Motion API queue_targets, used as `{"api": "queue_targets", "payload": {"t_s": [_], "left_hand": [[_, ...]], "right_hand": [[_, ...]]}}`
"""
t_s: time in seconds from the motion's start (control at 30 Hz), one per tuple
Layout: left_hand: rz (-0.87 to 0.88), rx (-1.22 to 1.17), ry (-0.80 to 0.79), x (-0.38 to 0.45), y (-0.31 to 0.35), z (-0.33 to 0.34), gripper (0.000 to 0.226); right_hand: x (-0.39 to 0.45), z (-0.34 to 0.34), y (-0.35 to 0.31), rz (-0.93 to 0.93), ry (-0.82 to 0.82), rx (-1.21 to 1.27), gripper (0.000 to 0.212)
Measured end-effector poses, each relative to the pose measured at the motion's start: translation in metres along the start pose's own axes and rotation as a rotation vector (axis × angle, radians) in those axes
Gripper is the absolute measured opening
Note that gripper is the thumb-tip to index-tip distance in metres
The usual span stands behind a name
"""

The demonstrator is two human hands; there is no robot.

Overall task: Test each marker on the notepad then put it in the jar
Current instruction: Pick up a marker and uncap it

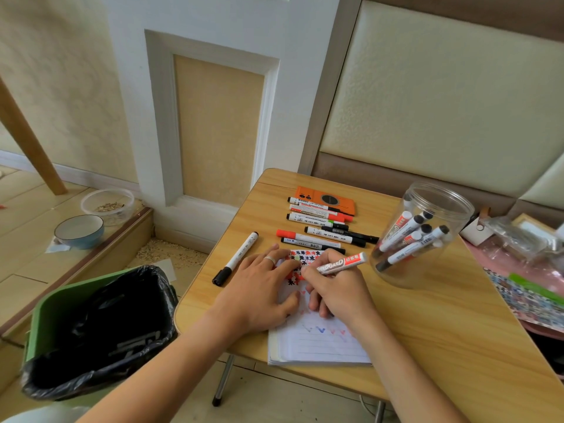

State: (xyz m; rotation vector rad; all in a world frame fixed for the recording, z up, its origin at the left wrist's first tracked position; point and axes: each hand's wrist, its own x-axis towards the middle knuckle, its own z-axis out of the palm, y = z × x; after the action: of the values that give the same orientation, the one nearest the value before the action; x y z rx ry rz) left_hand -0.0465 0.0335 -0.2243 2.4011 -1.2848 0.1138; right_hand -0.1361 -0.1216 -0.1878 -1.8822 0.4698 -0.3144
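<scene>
You had the small wooden folding table point(427, 346) as your work surface. On it, at your right and well apart from your hands, the clear round plastic jar point(422, 236) lay tipped toward you, several tested markers already inside. It looked light and smooth-walled, so I judged it would slide or roll if you pushed a marker in hard; steadying its mouth would have helped.

The white lined notepad point(320, 346) lay at the near edge, soft paper that would creep under a pen stroke. Your left hand point(259, 288) pressed down on it, fingers straight and spread, holding nothing.

Beyond the pad, a loose row of white-barrelled markers point(317, 221) waited, and one black-capped marker point(236, 259) lay alone just left of your left hand.

Your right hand point(338, 285) gripped the red-and-white whiteboard marker point(343, 263) in a writing pinch, fingers curled round the barrel near its tip, tip down at the page, tail slanting up to the right. That marker seemed light, stiff and slick; holding low on the barrel gave the most control.
</scene>
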Motion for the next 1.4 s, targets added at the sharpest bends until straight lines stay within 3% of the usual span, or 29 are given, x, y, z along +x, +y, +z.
{"api": "queue_targets", "payload": {"t_s": [0.6,0.97,1.17,1.3,1.4], "left_hand": [[0.003,0.006,-0.005,-0.0003,0.0007,-0.0006,0.064],[0.0,-0.039,0.035,-0.0025,0.0035,-0.002,0.065],[-0.092,-0.089,0.094,-0.0025,0.0058,-0.0016,0.043],[-0.046,-0.087,0.183,-0.0021,0.0032,0.0014,0.018],[0.007,-0.079,0.254,-0.0024,0.0039,-0.0009,0.015]], "right_hand": [[0.0017,-0.0002,0.0018,0.015,0.043,-0.01,0.013],[0.0025,-0.0006,0.0041,-0.027,-0.024,-0.068,0.014],[0.0023,-0.0007,0.0064,-0.032,-0.034,-0.068,0.015],[0.0028,-0.0019,0.0059,-0.009,0.004,0.109,0.019],[0.0005,-0.0063,0.002,0.008,-0.002,0.224,0.019]]}}
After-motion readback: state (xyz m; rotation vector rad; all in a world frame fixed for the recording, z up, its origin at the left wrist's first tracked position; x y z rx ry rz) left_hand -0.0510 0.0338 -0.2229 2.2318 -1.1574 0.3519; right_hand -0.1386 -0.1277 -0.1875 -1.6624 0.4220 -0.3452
